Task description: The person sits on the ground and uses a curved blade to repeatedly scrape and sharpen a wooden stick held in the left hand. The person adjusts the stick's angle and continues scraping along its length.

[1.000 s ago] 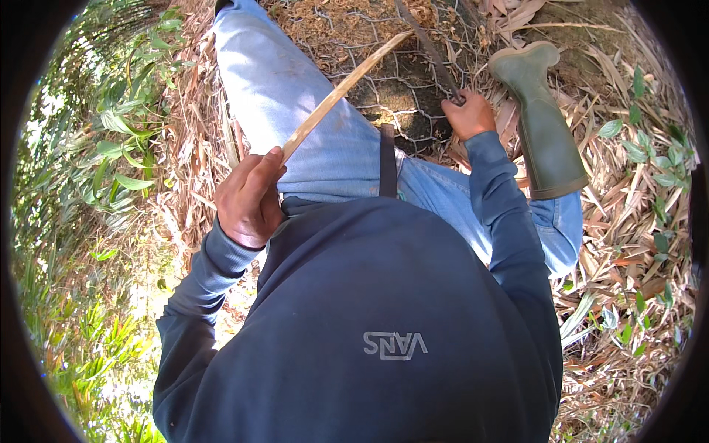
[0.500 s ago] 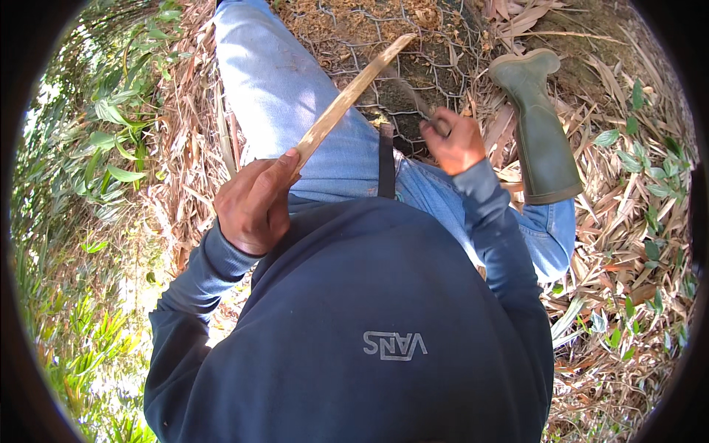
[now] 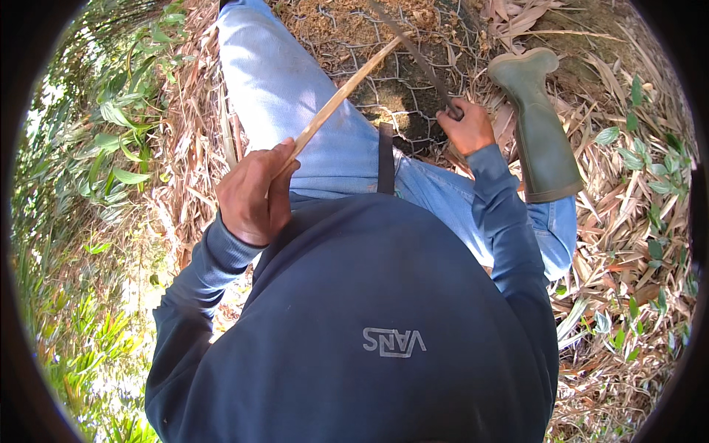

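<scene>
My left hand (image 3: pixel 256 190) is closed on the near end of a pale wooden stick (image 3: pixel 340 96), which slants away over my thigh to the upper right. My right hand (image 3: pixel 467 129) grips the dark handle of a machete (image 3: pixel 422 65). Its long, thin blade points away and to the left, past the stick's far tip, and its end reaches the top edge of the view. Blade and tip overlap closely here; whether they touch, I cannot tell.
Beyond my lap lies ground covered by wire mesh (image 3: pixel 410 114) and wood shavings (image 3: pixel 354 26). A green rubber boot (image 3: pixel 543 129) is on my right leg, among dry leaves (image 3: pixel 605 244). Leafy plants (image 3: pixel 111 140) grow at the left. A dark strap (image 3: pixel 385 159) lies across my jeans.
The machete has swung away from me, its blade now sharper and farther past the stick. The stick has turned a little in my left hand, and its far tip sits slightly lower.
</scene>
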`<state>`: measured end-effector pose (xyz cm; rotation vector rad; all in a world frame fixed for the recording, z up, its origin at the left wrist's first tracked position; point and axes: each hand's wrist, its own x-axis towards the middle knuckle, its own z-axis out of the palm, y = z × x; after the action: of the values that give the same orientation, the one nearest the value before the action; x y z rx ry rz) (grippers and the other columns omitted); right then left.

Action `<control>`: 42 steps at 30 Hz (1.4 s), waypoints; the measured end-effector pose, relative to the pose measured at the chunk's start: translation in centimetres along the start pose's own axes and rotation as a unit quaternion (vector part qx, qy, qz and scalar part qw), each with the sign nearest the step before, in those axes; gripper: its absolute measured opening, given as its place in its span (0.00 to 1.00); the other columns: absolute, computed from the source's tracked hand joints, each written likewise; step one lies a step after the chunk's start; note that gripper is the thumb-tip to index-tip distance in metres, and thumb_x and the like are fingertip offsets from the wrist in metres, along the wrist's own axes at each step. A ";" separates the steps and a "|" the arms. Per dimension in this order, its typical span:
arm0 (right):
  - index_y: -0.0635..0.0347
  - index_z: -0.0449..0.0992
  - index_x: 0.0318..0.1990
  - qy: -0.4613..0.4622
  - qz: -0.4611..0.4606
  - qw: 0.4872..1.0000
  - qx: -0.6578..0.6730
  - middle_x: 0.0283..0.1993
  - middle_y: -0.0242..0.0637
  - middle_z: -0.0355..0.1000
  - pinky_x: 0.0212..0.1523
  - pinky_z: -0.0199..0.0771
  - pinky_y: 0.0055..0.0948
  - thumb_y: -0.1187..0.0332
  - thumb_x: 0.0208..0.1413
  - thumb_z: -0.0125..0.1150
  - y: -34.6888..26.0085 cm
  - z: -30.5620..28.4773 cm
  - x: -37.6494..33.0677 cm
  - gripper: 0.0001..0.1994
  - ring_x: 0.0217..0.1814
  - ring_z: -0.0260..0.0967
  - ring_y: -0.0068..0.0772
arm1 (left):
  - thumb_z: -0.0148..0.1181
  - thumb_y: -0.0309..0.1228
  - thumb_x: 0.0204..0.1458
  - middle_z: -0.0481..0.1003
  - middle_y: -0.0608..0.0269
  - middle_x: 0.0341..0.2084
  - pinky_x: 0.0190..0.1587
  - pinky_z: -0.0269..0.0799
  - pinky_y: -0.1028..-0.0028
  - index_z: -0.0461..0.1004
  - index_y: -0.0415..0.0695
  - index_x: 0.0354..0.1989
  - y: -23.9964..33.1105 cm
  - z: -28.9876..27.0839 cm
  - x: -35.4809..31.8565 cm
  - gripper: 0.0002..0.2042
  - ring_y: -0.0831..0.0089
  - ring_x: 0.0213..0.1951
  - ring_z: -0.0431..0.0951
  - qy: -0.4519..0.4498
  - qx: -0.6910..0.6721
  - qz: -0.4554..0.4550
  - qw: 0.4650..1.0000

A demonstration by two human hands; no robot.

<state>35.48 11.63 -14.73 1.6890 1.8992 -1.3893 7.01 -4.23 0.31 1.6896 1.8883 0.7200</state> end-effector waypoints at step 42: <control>0.63 0.79 0.34 0.050 -0.026 0.997 0.059 0.27 0.54 0.75 0.40 0.74 0.44 0.55 0.47 0.58 -2.3 1.4 0.3 0.18 0.34 0.75 0.55 | 0.54 0.31 0.62 0.70 0.69 0.11 0.19 0.57 0.83 0.76 0.35 0.47 -0.4 -0.1 3.5 0.13 0.86 0.15 0.66 0.174 -0.084 -0.209 0.959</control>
<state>32.80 11.05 -14.56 1.8081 1.9614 -1.4903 6.23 -0.76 0.04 1.0563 2.2487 1.0124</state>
